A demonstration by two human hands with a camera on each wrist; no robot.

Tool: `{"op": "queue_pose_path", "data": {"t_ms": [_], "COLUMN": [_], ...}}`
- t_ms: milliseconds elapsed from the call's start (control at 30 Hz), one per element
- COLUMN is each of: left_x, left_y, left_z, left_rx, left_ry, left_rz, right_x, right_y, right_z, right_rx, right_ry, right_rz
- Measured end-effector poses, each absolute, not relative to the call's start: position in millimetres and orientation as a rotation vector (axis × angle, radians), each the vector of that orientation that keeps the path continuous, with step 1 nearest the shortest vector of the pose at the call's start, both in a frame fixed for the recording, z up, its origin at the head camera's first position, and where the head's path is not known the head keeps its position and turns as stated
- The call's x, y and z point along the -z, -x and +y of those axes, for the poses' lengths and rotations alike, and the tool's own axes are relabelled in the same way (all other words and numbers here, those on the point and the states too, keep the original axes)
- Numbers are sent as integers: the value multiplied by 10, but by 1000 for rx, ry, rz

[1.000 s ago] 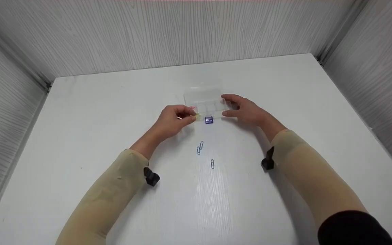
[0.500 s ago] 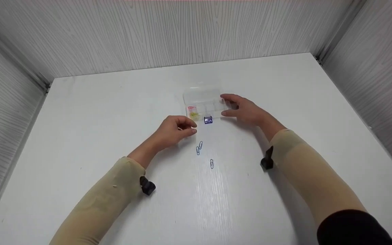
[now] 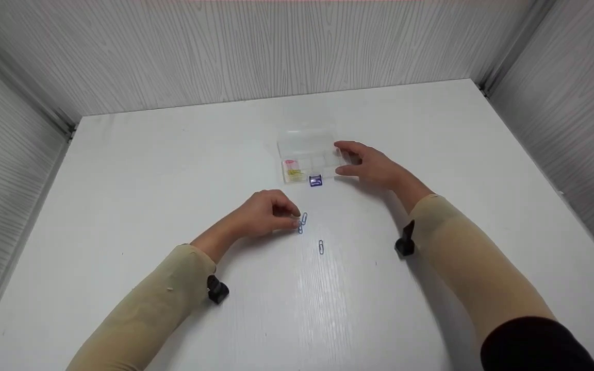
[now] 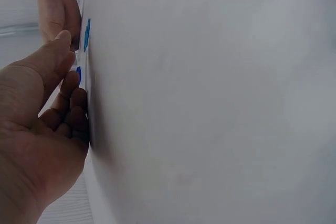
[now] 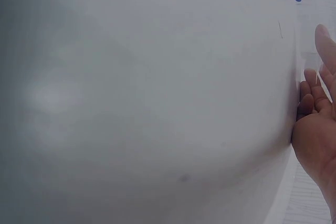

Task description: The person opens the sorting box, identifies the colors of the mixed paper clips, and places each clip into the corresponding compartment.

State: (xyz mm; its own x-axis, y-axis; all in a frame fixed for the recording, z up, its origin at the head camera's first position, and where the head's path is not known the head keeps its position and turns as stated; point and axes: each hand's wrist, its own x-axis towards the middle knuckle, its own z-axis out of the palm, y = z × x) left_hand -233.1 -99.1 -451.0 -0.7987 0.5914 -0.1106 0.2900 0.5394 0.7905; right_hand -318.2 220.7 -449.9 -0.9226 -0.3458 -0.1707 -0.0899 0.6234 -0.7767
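Observation:
In the head view a clear plastic compartment box (image 3: 307, 142) stands with its lid raised at the back. Pink paper clips (image 3: 290, 162) and yellow paper clips (image 3: 295, 172) lie in its left compartments. A purple-blue latch (image 3: 315, 181) sits at its front edge. My right hand (image 3: 377, 167) holds the box's right end, thumb at the front and fingers behind. My left hand (image 3: 268, 214) is beside two blue paper clips (image 3: 304, 218) on the table, thumb and forefinger apart, the thumb tip over part of the nearer clip. The left wrist view shows a blue clip (image 4: 87, 35) beyond the thumb.
Another blue paper clip (image 3: 321, 247) lies alone nearer the front of the white table (image 3: 286, 309). Pale wood-grain panels (image 3: 276, 46) rise behind the table and on both sides. Black wrist cameras (image 3: 218, 290) hang from both sleeves.
My left hand has left the box's left compartments and come down toward the front to the two blue clips. The right hand has stayed at the box.

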Motion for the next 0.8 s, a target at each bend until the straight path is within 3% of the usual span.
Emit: {"op": "queue_pose_path", "data": {"t_ms": [800], "left_x": [4524], "left_y": [2288], "left_z": [-921], "left_rx": [-1034], "left_ry": [-763], "left_rz": [2483], "right_x": [4506], "right_y": [3187], "right_z": [2222], "right_rx": [1180], "right_ry": [369], "right_rz": [2550]}}
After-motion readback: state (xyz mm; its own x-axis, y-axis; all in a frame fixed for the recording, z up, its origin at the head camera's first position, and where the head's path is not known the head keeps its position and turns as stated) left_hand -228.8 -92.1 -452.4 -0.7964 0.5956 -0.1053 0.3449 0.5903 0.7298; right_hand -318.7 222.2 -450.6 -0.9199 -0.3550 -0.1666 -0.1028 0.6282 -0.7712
